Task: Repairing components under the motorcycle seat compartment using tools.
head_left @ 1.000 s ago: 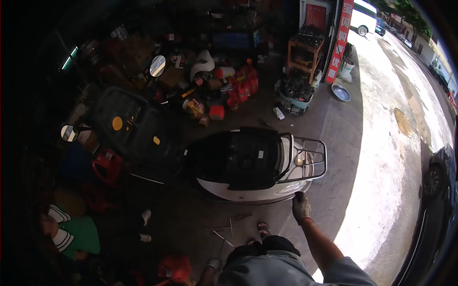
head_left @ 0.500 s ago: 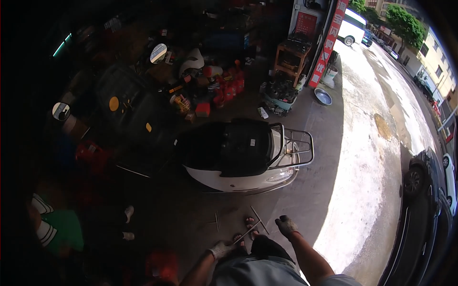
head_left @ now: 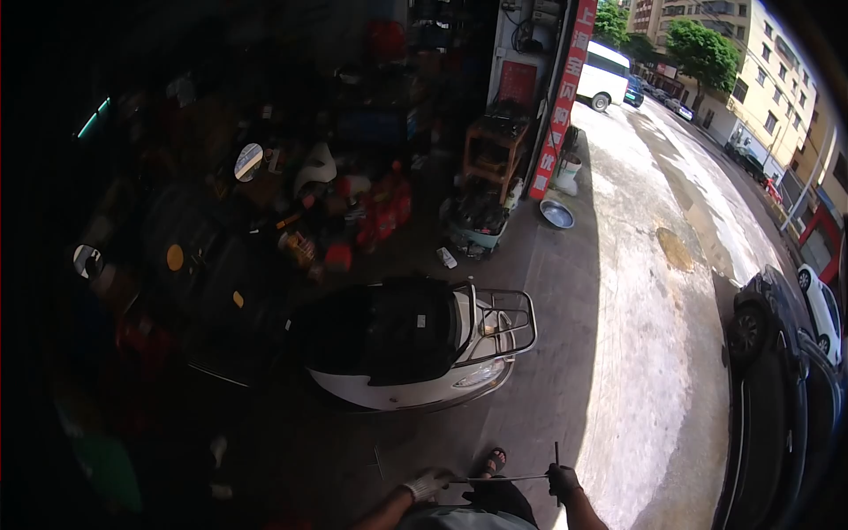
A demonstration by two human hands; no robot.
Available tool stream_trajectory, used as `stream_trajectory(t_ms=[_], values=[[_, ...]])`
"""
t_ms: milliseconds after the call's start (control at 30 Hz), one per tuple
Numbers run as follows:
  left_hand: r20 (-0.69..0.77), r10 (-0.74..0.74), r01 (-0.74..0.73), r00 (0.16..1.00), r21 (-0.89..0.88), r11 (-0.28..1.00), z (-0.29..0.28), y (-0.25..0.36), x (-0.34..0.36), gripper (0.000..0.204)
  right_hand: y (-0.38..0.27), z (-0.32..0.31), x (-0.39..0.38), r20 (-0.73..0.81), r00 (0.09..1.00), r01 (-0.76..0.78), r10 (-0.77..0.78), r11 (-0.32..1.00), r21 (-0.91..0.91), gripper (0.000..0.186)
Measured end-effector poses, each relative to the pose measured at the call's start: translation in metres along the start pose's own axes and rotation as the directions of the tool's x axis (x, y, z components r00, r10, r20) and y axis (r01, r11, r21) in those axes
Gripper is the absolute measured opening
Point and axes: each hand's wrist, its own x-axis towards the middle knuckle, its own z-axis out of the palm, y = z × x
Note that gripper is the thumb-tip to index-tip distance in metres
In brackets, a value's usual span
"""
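Observation:
A T-handle wrench [head_left: 503, 480] lies level across the front of my body. The end of its long shaft sits in my gloved left hand [head_left: 427, 486], whose fingers are closed. My right hand [head_left: 564, 482], in a dark-palmed glove, is wrapped round the crossbar where it meets the shaft. Beyond both hands, apart from them, stands a white scooter [head_left: 349, 389] with a black seat [head_left: 380, 331] and a metal rear rack [head_left: 508, 322]. My sandalled foot [head_left: 495, 461] shows just past the wrench shaft.
Past the scooter stand a metal basin [head_left: 556, 214], a wooden shelf [head_left: 490, 163] and a tub of dark parts [head_left: 481, 231]. Red bottles [head_left: 384, 212] crowd the dim left side. A dark car [head_left: 767, 415] is parked on the sunlit right.
My right hand, closed beside the wrench before, now grips its crossbar. The wrench has swung from slanted to level. The view has tilted up, so the scooter appears lower.

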Motion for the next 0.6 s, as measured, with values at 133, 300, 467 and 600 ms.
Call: stream_trajectory(t_ms=[133, 300, 467, 600], values=[[-0.384, -0.044, -0.032, 0.922, -0.189, 0.981, -0.018, -0.017, 0.051, 0.045, 0.027, -0.064, 0.043, -0.089, 0.990, -0.092, 0.105, 0.986, 0.140, 0.022], [-0.827, 0.468, -0.119, 0.312, 0.454, 0.883, -0.093, 0.146, 0.108, 0.034, 0.049, -0.141, 0.135, -0.319, 0.906, -0.172, 0.277, 0.931, 0.321, 0.028], [-0.842, 0.517, 0.186, 0.157, 0.539, 0.821, -0.133, 0.240, 0.210, 0.055, 0.066, -0.220, 0.223, -0.418, 0.872, -0.092, 0.256, 0.923, 0.374, 0.021], [-0.915, 0.062, 0.342, 0.399, 0.211, 0.916, -0.136, 0.288, 0.259, 0.061, 0.111, -0.299, 0.282, -0.518, 0.841, -0.240, 0.155, 0.965, -0.102, 0.032]])
